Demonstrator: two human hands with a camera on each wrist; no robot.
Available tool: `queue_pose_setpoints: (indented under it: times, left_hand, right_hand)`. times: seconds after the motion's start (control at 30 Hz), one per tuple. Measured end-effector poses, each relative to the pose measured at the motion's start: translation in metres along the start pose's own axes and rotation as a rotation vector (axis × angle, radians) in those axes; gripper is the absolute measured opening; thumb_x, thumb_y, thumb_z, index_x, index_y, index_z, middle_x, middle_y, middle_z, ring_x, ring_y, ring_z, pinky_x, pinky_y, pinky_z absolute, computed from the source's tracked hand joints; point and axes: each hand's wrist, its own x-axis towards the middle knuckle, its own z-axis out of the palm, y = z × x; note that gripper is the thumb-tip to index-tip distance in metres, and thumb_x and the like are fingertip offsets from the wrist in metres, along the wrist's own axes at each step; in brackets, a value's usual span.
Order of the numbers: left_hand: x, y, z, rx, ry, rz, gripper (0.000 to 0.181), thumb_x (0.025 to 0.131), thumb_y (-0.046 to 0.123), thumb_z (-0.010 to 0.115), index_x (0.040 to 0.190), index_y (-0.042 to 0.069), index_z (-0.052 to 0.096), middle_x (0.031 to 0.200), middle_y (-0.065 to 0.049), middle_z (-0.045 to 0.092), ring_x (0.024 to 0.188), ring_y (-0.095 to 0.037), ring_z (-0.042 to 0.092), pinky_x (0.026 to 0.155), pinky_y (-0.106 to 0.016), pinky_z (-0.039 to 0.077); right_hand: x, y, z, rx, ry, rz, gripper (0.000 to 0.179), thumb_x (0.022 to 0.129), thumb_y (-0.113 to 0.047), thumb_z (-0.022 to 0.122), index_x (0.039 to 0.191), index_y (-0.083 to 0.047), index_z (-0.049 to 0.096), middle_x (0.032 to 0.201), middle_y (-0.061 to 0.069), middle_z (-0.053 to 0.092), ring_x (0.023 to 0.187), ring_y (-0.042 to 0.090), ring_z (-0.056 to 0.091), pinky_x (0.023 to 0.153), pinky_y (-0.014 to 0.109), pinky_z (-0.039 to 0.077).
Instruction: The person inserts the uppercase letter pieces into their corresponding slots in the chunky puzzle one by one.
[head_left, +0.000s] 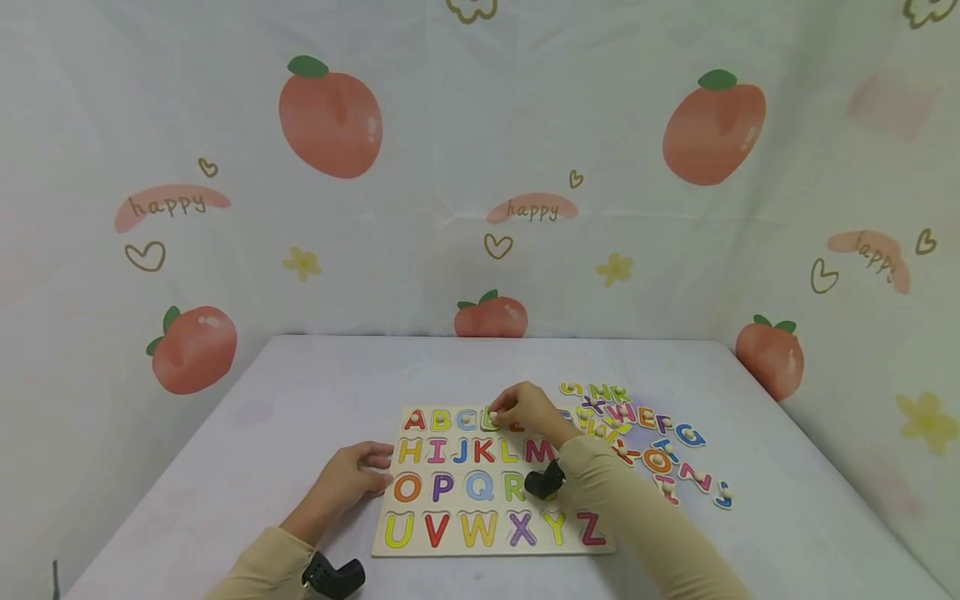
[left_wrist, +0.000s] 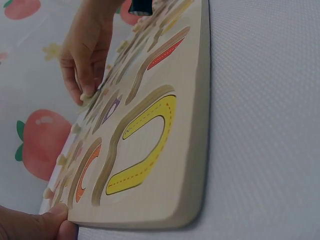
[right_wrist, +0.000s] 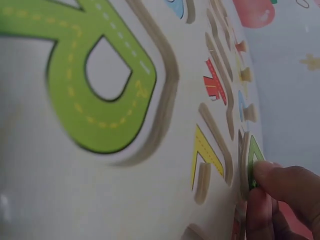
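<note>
A wooden alphabet puzzle board lies flat, with rows of coloured letter recesses. At its left edge my left hand holds the board, the thumb showing at the rim in the left wrist view. My right hand reaches over the top row and pinches a green letter D piece at its recess. Left of that, the knobbed pieces A, B and C sit in the board. The right sleeve and forearm hide part of the board's right side.
Loose knobbed letter pieces lie scattered right of the board, among them an orange O, a blue G and a pink N. Several overlap in a heap near the board's upper right corner. The white table meets a printed backdrop behind.
</note>
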Motion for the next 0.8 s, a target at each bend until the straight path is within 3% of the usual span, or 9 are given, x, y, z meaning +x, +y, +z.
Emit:
queue_pose_setpoints:
  times: [0.8]
  left_hand:
    - [-0.0016, 0.0025, -0.0004, 0.033, 0.005, -0.002, 0.046, 0.079, 0.000, 0.072, 0.123, -0.002, 0.061, 0.097, -0.008, 0.066, 0.076, -0.014, 0.057, 0.063, -0.025, 0.053]
  right_hand:
    - [-0.0010, -0.0030, 0.0025, -0.001, -0.040, 0.033, 0.007, 0.085, -0.010, 0.073, 0.091, -0.006, 0.074, 0.083, 0.002, 0.070, 0.067, 0.011, 0.057, 0.059, 0.020, 0.047]
